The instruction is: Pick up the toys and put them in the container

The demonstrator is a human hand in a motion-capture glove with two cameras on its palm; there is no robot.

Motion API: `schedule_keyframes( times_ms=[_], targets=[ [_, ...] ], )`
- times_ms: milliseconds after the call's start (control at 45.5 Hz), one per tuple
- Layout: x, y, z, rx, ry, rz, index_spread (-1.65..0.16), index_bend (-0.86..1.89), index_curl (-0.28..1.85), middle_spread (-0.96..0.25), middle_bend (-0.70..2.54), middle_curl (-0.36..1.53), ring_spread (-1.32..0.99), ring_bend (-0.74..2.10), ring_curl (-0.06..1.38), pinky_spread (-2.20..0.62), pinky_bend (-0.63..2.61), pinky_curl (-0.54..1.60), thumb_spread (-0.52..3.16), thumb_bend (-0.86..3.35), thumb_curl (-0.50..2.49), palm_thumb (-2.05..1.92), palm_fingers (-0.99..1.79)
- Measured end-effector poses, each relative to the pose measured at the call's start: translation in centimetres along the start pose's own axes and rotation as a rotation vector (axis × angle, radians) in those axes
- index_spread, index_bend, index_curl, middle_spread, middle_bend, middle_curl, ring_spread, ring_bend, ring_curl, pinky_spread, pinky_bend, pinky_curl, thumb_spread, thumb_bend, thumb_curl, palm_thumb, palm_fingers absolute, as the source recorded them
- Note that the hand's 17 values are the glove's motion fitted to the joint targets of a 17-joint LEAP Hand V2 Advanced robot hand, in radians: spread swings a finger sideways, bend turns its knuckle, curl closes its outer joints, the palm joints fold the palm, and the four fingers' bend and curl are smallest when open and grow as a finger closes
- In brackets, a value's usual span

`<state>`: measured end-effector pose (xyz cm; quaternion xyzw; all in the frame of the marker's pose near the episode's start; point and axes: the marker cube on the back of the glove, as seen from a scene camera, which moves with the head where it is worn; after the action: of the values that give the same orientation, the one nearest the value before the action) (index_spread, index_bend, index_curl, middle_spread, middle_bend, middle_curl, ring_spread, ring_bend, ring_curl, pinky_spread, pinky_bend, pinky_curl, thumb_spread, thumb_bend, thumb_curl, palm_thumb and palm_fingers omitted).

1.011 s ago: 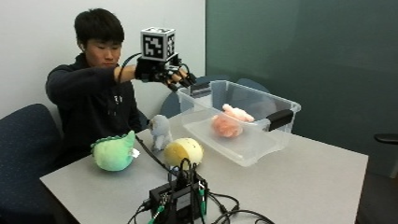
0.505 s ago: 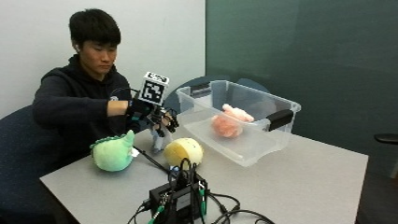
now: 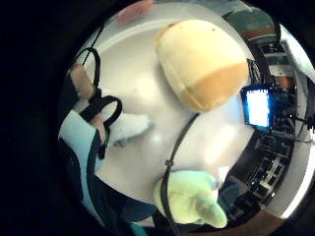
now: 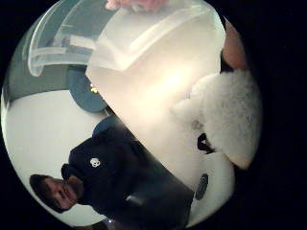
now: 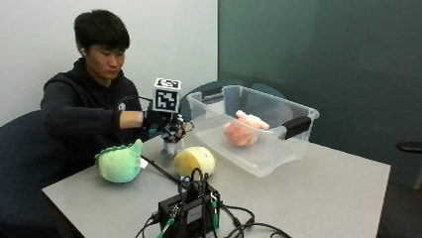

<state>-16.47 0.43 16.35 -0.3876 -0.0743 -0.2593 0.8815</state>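
A small white plush toy point(image 5: 173, 147) stands on the grey table point(image 5: 316, 193) between a green dinosaur plush point(image 5: 120, 162) and a clear plastic container point(image 5: 264, 159). My gloved right hand point(image 5: 166, 123) is down on its top, fingers curled round it. The white plush point(image 4: 230, 115) fills one side of the thumb side palm view, against the container wall point(image 4: 144, 43). In the little finger side view its leg point(image 3: 129, 127) shows by my strapped fingers point(image 3: 101, 125). A yellow round plush point(image 5: 194, 161) lies just in front, the same yellow plush point(image 3: 202, 64) close to the palm. A pink plush point(image 5: 240, 131) lies inside the container.
A black electronics box point(image 5: 191, 210) with cables sits at the table's front edge, one cable running past the green plush point(image 3: 189, 196). The container's black latch point(image 5: 296, 126) faces the right. The person's bare hand is out of sight.
My hand has come down from above the container's near corner to the white plush on the table and closed round it. The other toys have not moved.
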Motion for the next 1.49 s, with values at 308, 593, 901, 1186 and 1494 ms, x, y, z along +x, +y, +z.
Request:
schedule_keyframes(
  times_ms=[308,593,901,1186,1494],
  targets=[
    [-2.7,-1.6,-11.7,0.196,0.053,-0.045,-0.34,0.22,0.48,-0.27,0.48,0.6,-0.38,0.9,0.53,-0.41,1.03,0.38,0.57,0.14,0.72,0.86,0.95],
    [-8.8,-8.1,-21.9,0.376,-0.084,0.019,-0.37,0.2,0.57,-0.31,0.47,0.68,-0.4,0.9,0.55,-0.42,1.03,0.4,0.36,0.11,0.8,0.88,0.93],
    [-8.7,-14.4,-19.4,0.182,0.025,0.119,-0.32,0.14,0.59,-0.25,0.26,0.69,-0.32,0.71,0.55,-0.31,1.15,0.47,0.69,-0.03,0.74,0.69,0.08],
    [0.6,-9.9,-19.4,0.285,-0.14,0.258,-0.3,0.2,0.5,-0.09,0.2,0.57,-0.1,0.33,0.35,-0.05,0.92,0.34,1.08,-0.03,0.52,0.27,0.0],
    [10.2,-4.0,-14.0,0.099,-0.062,0.472,-0.3,0.18,0.48,-0.04,0.22,0.54,-0.05,0.32,0.34,0.01,0.84,0.3,1.29,0.02,0.46,0.34,0.03]
  ],
)
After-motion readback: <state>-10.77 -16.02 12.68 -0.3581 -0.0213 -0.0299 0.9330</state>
